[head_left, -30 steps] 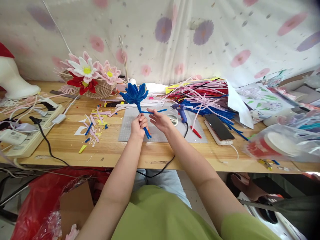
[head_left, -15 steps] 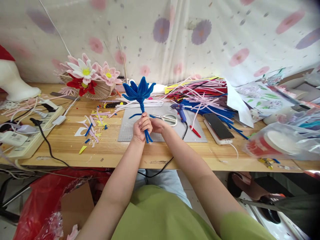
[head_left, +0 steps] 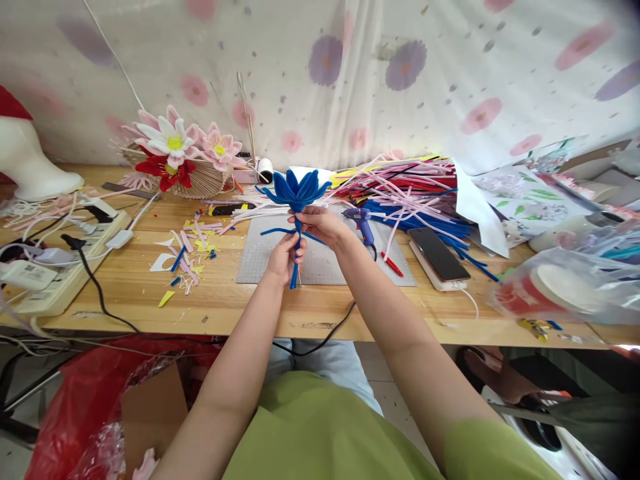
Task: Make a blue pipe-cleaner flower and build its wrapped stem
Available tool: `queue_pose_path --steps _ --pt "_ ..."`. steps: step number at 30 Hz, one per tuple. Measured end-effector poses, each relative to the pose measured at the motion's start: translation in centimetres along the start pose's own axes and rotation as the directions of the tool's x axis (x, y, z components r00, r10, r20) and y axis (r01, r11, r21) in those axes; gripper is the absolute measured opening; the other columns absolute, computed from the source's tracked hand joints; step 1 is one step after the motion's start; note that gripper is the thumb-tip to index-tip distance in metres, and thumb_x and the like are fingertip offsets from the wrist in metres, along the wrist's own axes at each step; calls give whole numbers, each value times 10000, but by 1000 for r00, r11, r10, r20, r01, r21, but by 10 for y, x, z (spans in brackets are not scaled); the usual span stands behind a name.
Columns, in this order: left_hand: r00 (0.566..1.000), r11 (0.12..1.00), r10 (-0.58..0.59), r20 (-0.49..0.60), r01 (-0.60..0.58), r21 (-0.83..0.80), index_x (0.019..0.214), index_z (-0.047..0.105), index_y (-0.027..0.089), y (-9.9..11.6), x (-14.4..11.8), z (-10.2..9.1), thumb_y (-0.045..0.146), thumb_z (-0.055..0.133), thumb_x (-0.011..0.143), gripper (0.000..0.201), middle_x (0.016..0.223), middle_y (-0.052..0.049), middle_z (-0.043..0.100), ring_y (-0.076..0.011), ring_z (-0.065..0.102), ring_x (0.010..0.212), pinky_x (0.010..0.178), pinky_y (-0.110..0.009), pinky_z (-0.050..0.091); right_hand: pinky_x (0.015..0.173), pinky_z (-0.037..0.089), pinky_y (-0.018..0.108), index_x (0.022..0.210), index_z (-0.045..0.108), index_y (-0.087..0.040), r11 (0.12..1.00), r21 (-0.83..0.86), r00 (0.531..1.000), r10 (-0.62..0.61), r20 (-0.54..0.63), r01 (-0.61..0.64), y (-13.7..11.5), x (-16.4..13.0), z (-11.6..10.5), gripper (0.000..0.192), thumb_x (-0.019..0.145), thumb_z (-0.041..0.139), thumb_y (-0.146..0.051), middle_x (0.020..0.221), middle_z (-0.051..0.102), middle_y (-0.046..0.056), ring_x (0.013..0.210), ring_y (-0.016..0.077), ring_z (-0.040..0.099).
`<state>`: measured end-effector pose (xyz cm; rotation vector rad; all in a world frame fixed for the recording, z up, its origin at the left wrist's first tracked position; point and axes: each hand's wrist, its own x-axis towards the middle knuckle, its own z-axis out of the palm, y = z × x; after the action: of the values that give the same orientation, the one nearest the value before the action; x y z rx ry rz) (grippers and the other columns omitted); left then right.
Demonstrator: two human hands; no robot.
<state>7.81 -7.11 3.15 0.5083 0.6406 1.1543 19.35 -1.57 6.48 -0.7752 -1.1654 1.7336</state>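
A blue pipe-cleaner flower (head_left: 296, 187) stands upright between my hands above the grey cutting mat (head_left: 250, 260), its petals spread at the top. Closed round the lower stem is my left hand (head_left: 287, 257), with the stem ends sticking out below. Higher up, my right hand (head_left: 323, 225) pinches the stem just under the petals. A loose blue pipe cleaner (head_left: 273, 231) lies on the mat behind the hands. The scissors are hidden behind my right hand and forearm.
Right of my hands lie a blue glue gun (head_left: 361, 223), a red pen (head_left: 393, 265) and a phone (head_left: 439, 253). Bundled pipe cleaners (head_left: 410, 183) fill the back. Scraps (head_left: 187, 260) litter the left, near a power strip (head_left: 75, 267) and finished flowers (head_left: 173, 143).
My right hand has moved up from beside my left hand to the stem below the petals. The flower has shifted slightly right and lower, its petals seen more spread.
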Motion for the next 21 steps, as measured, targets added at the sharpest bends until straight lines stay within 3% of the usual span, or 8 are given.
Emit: queue_pose_path --steps 5,11,14,18,21 --pt "954 932 262 -144 -212 294 794 623 124 -8 10 3 212 597 745 104 680 -25 623 -55 521 480 436 -171 443 537 378 203 641 589 -132 995 -82 990 -64 -122 54 3 5 -3 234 508 756 -227 593 609 3 577 86 529" --pt "861 752 494 -123 -353 556 739 630 142 -18 13 2 244 551 771 133 622 -5 595 -51 478 423 395 -166 411 511 324 205 599 453 -168 977 -187 923 -162 -348 101 11 12 6 369 439 777 -244 529 492 -70 523 54 446" --pt "858 718 504 -101 -352 600 725 621 150 -20 13 0 247 541 777 136 594 11 565 -47 445 391 357 -161 374 472 315 205 650 424 -183 971 -226 897 -162 -411 72 15 15 11 410 446 776 -241 530 452 -86 504 54 424" --pt "896 780 434 -96 -321 537 749 606 143 -19 12 1 240 522 792 135 590 18 546 -47 425 387 358 -169 385 419 300 193 696 416 -189 968 -251 884 -138 -446 25 16 13 12 434 465 782 -227 535 449 -88 481 55 423" --pt "920 873 360 -155 -273 404 716 583 134 -15 12 2 221 515 802 140 605 14 564 -38 431 407 410 -169 426 429 319 194 713 476 -162 989 -146 956 -27 -293 -17 13 5 9 323 580 737 -297 550 482 -65 458 41 401"
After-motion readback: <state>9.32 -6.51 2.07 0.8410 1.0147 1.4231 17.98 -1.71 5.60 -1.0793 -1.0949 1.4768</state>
